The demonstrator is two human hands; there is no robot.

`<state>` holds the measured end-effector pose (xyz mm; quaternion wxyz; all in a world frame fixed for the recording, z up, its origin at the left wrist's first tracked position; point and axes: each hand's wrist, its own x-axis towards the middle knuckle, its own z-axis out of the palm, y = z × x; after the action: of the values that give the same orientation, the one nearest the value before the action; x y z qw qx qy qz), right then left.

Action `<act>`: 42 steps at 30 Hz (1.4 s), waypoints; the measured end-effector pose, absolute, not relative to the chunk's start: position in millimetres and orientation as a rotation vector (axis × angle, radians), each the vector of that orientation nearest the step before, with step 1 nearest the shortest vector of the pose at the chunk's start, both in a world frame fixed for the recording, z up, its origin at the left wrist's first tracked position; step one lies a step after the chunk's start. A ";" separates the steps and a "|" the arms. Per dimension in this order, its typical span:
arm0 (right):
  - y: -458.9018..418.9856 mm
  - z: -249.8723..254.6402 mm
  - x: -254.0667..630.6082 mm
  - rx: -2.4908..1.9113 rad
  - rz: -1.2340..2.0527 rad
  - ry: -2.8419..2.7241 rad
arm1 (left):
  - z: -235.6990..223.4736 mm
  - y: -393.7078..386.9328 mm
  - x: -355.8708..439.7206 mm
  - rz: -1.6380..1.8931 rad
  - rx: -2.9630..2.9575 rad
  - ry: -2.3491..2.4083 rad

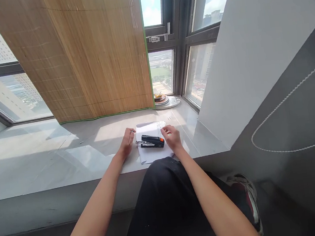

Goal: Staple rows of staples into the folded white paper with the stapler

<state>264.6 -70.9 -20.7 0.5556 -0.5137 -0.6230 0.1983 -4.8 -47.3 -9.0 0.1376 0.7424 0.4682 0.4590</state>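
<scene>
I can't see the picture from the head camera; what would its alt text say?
Two bare hands, left and right, flank a black stapler lying on white paper on a sunlit windowsill, below a bamboo blind.

Passable leftward over the windowsill, in front of the blind. Blocked centrally by the stapler, rearward by plates, rightward by the wall.

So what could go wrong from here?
The stapler lies on the paper, so tugging the sheet might drag it along. The paper also sits close to the front edge of the sill, beside the knee; a bump could perhaps crease it or push it askew.
</scene>
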 end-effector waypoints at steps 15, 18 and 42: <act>-68.7 -29.2 250.7 -1.033 0.526 -2.034 | -12.3 -55.8 -15.7 1.266 1.979 1.228; -69.2 -29.1 251.1 -1.053 0.543 -2.020 | -12.1 -55.8 -17.4 1.198 1.923 1.264; -70.0 -28.8 254.4 -1.039 0.580 -2.000 | -13.8 -52.7 -19.4 0.879 1.892 1.177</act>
<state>254.4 -70.0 -28.8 0.3959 -0.4100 -0.7891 0.2290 -19.4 -52.7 -13.8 0.3646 0.7356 0.4575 0.3417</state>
